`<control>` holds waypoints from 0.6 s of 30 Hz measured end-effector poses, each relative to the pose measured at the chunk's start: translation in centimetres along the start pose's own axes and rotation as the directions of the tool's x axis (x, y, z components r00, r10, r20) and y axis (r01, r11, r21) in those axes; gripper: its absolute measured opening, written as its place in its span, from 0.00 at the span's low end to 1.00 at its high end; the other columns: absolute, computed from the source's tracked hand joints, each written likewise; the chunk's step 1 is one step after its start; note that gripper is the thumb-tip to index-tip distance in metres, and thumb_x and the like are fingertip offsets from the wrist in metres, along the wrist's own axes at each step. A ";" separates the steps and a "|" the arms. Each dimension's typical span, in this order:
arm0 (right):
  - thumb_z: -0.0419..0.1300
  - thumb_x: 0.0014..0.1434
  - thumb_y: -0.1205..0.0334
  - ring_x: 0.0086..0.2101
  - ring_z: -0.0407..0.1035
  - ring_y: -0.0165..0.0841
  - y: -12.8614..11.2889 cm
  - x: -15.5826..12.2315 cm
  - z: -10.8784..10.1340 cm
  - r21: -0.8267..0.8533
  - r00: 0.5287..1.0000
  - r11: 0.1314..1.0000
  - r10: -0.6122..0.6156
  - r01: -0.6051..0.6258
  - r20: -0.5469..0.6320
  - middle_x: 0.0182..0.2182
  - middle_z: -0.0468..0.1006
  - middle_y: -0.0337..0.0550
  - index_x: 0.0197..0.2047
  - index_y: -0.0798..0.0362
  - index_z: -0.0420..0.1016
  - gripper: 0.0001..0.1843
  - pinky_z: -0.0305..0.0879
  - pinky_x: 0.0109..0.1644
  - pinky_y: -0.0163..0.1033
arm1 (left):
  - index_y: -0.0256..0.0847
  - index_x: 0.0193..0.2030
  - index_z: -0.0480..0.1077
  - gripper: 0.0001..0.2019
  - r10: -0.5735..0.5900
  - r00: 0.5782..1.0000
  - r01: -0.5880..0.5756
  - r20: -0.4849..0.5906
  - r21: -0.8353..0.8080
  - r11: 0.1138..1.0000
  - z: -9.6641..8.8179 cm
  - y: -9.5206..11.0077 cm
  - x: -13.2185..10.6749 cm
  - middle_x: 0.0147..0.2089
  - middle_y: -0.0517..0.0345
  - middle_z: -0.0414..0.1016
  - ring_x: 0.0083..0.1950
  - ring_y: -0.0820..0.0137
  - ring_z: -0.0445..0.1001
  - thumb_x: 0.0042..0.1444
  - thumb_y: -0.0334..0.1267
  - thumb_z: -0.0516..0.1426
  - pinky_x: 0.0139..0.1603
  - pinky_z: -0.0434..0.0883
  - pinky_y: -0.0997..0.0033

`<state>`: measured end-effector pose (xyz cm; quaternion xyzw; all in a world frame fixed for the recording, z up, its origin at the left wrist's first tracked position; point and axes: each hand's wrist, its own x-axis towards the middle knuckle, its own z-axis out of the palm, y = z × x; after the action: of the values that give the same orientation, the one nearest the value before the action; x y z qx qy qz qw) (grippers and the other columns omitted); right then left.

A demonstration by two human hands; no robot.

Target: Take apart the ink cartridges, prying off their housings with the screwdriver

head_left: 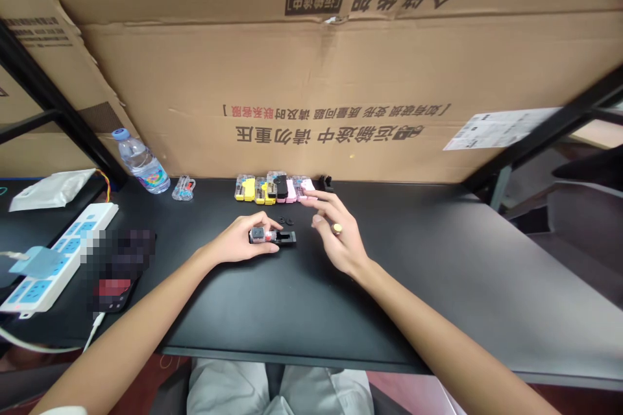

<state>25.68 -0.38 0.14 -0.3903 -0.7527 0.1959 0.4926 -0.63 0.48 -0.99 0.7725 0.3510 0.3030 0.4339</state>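
My left hand point(246, 238) is closed around a small black-and-clear plastic device point(287, 238), its fingers and thumb on either side. The device lies low over the black table and has a dark square face and a red bit inside. My right hand point(341, 233) is a little to the right, fingers stretched out and apart. A small round yellow piece point(337, 228) shows against it; whether it is worn or tucked there I cannot tell. Two small black rings point(289, 221) lie just beyond the device. Behind them stands a row of yellow, pink and black plastic cases point(265, 191).
A water bottle point(143, 162) and a clear plastic case point(183, 188) stand at the back left. A white power strip point(58, 259) and a phone point(117, 292) with a cable lie left. A large cardboard sheet point(321, 71) walls off the back of the black table point(438, 259).
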 end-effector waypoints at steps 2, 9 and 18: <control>0.52 0.72 0.57 0.41 0.76 0.41 0.2 -0.1 -0.2 0.060 1.000 0.998 0.023 -0.023 0.001 0.60 0.77 0.53 0.53 0.47 0.80 0.17 0.77 0.48 0.52 | 0.43 0.41 0.67 0.18 -0.011 1.000 0.011 -0.009 0.000 1.000 -0.1 0.0 0.0 0.57 0.48 0.84 0.51 0.63 0.84 0.59 0.46 0.70 0.53 0.75 0.65; 0.46 0.73 0.35 0.20 0.59 0.32 0.6 -0.2 -0.1 0.270 0.966 0.930 0.257 -0.249 0.007 0.19 0.65 0.36 0.39 0.50 0.78 0.31 0.61 0.26 0.39 | 0.43 0.52 0.79 0.22 -0.080 0.995 0.084 -0.056 0.063 0.994 -0.3 0.3 0.1 0.48 0.56 0.85 0.46 0.64 0.82 0.54 0.49 0.73 0.53 0.75 0.66; 0.62 0.66 0.32 0.20 0.66 0.31 -0.9 0.4 0.0 0.306 0.899 0.845 0.413 -0.439 0.150 0.19 0.73 0.38 0.32 0.52 0.79 0.30 0.66 0.27 0.37 | 0.40 0.50 0.82 0.22 -0.139 0.990 0.139 -0.014 -0.019 0.990 -0.3 0.0 0.3 0.44 0.55 0.85 0.43 0.63 0.81 0.52 0.49 0.73 0.50 0.76 0.65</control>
<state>25.21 -0.57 0.96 -0.4508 -0.6220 0.4394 0.4657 -0.74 0.90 -0.83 0.7398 0.4044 0.2812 0.4583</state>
